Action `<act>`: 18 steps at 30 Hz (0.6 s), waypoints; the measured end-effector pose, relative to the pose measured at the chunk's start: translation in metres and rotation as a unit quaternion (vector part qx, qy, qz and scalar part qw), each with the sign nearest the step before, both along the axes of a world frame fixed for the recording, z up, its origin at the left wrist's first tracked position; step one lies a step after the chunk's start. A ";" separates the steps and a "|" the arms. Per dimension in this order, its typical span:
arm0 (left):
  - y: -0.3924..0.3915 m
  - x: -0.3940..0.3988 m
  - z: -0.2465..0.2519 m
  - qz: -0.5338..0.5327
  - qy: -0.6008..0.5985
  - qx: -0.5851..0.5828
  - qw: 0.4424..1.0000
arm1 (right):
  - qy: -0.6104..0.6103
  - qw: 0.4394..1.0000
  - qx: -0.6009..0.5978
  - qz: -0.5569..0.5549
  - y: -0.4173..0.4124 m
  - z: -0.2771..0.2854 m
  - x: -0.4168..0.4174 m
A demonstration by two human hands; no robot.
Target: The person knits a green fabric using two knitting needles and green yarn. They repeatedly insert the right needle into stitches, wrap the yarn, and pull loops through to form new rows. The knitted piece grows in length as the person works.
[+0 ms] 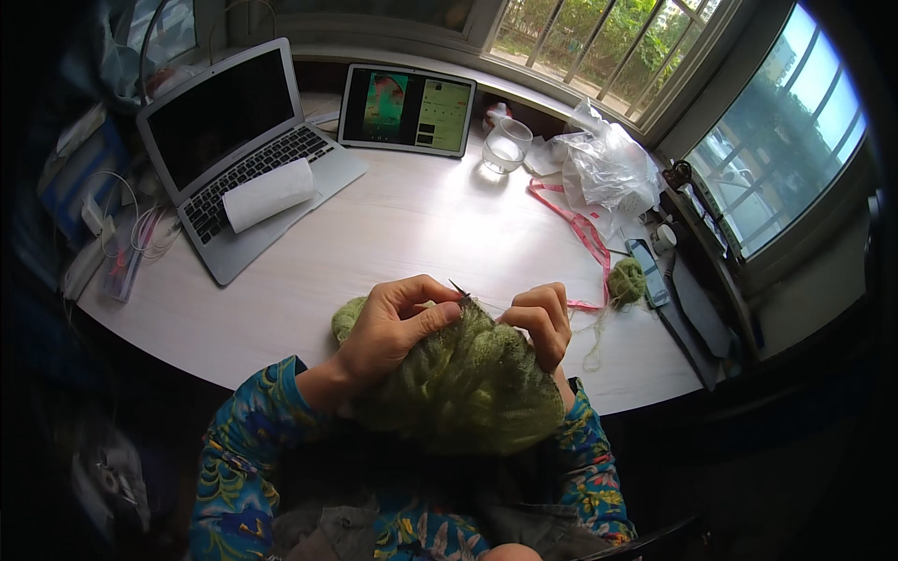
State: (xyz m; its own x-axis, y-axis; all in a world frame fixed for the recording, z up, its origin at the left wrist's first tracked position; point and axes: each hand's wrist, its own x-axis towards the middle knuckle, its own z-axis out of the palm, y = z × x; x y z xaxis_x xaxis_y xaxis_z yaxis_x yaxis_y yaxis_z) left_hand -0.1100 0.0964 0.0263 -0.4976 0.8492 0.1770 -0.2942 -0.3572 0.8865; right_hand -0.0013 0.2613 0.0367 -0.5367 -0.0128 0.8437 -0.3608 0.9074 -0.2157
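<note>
Between my hands hangs a piece of green knitting [477, 379], loose and fuzzy, draped over the desk's front edge. My left hand [389, 326] pinches its top edge, thumb and forefinger close to the dark tip of a knitting needle [459, 287]. At the other end of that edge, my right hand [541, 322] grips the work with curled fingers; what lies inside them is hidden. A thin strand of yarn runs near the right fingers. Part of a green bundle [345, 319] shows behind my left wrist. To the right rests a small ball of green yarn [626, 282].
On the desk [421, 210] stand an open laptop [259, 168] with a white paper roll [272, 194] on it, a lit tablet [407, 109] and a drinking glass [506, 145]. Rightward lie a pink tape measure [586, 231], crumpled plastic bags [610, 168] and a phone [648, 272].
</note>
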 end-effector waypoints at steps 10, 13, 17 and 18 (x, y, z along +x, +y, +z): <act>0.001 0.007 0.001 -0.001 0.036 -0.031 0.999 | -0.001 0.999 -0.026 -0.039 -0.004 0.016 0.005; 0.002 0.008 0.004 0.028 0.006 -0.003 1.000 | 0.024 0.999 0.003 -0.045 0.000 0.008 0.009; 0.002 0.009 0.003 0.070 0.008 0.022 0.997 | 0.034 0.999 -0.001 -0.028 -0.002 0.009 0.006; 0.002 0.006 0.000 0.075 0.024 0.017 0.997 | 0.031 0.999 -0.001 -0.021 -0.002 0.010 0.006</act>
